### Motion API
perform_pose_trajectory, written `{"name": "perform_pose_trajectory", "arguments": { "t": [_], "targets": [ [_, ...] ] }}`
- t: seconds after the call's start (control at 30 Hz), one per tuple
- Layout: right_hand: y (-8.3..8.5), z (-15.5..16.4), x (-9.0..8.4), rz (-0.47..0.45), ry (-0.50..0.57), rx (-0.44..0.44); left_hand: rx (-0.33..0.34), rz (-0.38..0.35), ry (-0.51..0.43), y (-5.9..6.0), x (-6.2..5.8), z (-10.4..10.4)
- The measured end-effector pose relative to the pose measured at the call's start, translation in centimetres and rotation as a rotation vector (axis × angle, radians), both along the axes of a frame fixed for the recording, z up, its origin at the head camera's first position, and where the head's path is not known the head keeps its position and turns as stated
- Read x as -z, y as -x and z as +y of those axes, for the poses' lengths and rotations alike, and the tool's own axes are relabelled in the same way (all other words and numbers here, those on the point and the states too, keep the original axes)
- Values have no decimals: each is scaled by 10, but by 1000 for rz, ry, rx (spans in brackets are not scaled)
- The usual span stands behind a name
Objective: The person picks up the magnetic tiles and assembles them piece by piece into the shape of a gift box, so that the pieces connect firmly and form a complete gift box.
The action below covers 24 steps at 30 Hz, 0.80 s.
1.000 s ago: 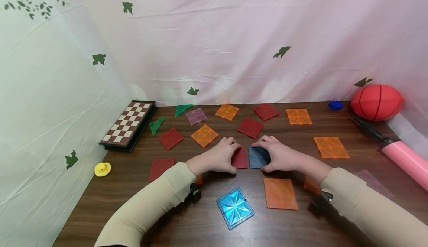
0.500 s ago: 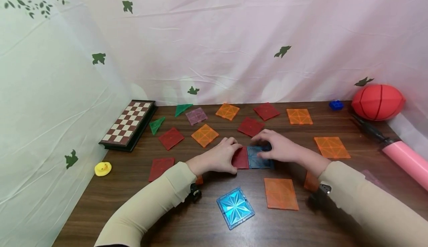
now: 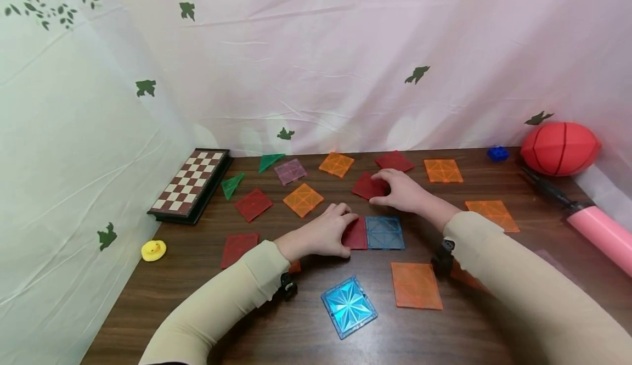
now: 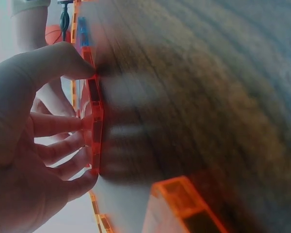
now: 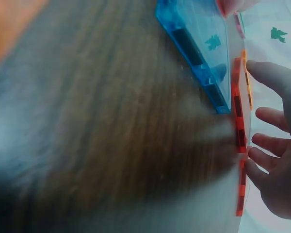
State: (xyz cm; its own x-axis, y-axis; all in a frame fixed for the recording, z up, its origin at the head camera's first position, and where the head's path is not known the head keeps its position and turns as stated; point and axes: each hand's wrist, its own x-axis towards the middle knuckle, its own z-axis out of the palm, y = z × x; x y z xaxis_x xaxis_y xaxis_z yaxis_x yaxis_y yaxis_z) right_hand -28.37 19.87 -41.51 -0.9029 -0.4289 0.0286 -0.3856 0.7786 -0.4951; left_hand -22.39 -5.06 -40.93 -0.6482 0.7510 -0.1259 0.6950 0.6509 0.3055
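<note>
- Our left hand [image 3: 323, 233] rests on the red tile [image 3: 356, 233] near the table's middle, fingers curled over its left edge and gripping it; the left wrist view shows the fingertips [image 4: 82, 124] pressed along the tile's rim, thumb at one end.
- That red tile lies flat and edge to edge with the dark blue tile [image 3: 384, 232] on its right; the two touch along one side.
- Our right hand [image 3: 402, 190] is out beyond the blue tile, fingers loosely spread and bent over the second red tile [image 3: 367, 185]. From the head view we see the fingertips at that tile's right edge; whether they already pinch it, we cannot tell. In the right wrist view the fingers [image 5: 269, 116] stand splayed beside a red tile rim, not closed on it.
- Key relation: the second red tile lies beyond the joined pair, away from us and slightly left of the right hand. The right hand is on it; the left is nearer us and occupied.
- Tile is square, so no long axis; it sits turned diamond-wise to the joined pair.
- Around: orange tile [image 3: 416, 285] and bright blue tile [image 3: 348, 306] near us, more orange and red tiles scattered, green triangles [image 3: 232, 185] far left.
- Margins: chessboard [image 3: 190, 184] left, yellow duck [image 3: 153, 250], red ball [image 3: 560, 149] and pink pump [image 3: 597, 235] right.
</note>
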Motion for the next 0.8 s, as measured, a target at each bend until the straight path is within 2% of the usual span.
{"name": "perform_pose_trajectory", "arguments": {
  "t": [0.27,0.43,0.8],
  "targets": [
    [10,-6,3,-6,-50,-7,11,22,5,1,-1,1],
    [8,0,3,4,-30,-75,13,15,3,1,0,1],
    [0,24,8,-36,22,-217,-4,10,7,-1,-1,3]
  ]
}}
